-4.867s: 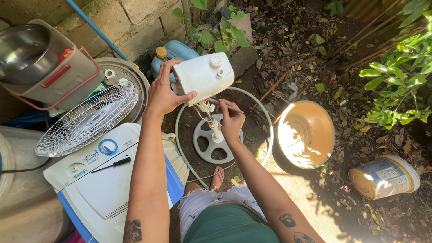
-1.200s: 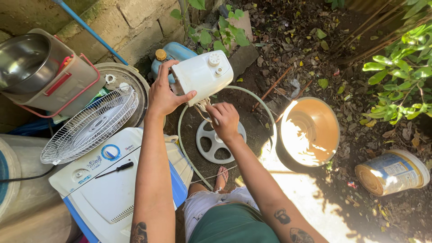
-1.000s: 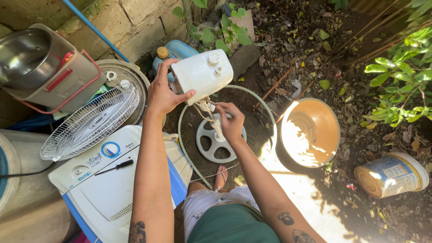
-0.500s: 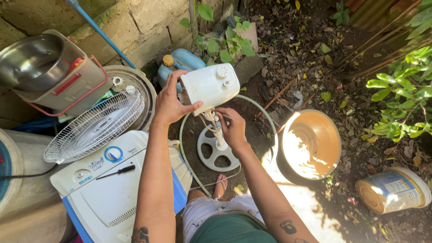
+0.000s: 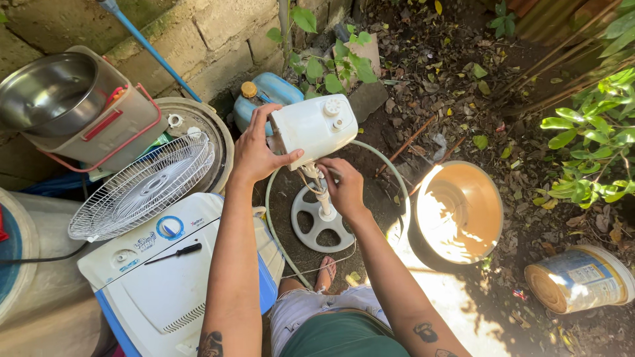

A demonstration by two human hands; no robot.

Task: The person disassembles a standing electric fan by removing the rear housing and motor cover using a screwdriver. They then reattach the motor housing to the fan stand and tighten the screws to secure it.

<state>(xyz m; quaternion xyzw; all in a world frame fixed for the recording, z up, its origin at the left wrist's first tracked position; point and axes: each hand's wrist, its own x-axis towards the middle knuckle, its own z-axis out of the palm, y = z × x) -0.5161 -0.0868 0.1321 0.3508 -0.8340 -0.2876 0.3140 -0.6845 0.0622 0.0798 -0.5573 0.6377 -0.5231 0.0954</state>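
A: In the head view, where is the motor housing (image 5: 312,127) held?

B: It is gripped by the left hand (image 5: 254,151), fingers spread around its near-left end, thumb reaching under it. It is kept raised above the ground, just beyond both hands, with its long axis running from the left hand's palm away to the upper right.

A: And the right hand (image 5: 344,188)?

B: It is closed directly below the housing, at the top of the stand pole (image 5: 323,198). Something small seems to be pinched there, but what exactly cannot be told. The pole runs down from this hand to the round base (image 5: 322,228) on the ground, so the joint between housing and pole lies right between the two hands.

A: Which hand is nearer the housing?

B: The left is on it; the right is just beneath.

A: What is seen around them?

B: A fan grille (image 5: 142,186) and a screwdriver (image 5: 173,252) are seen left of the left hand, a bucket (image 5: 463,211) right of the right hand, and a hose (image 5: 397,185) looped around the base.
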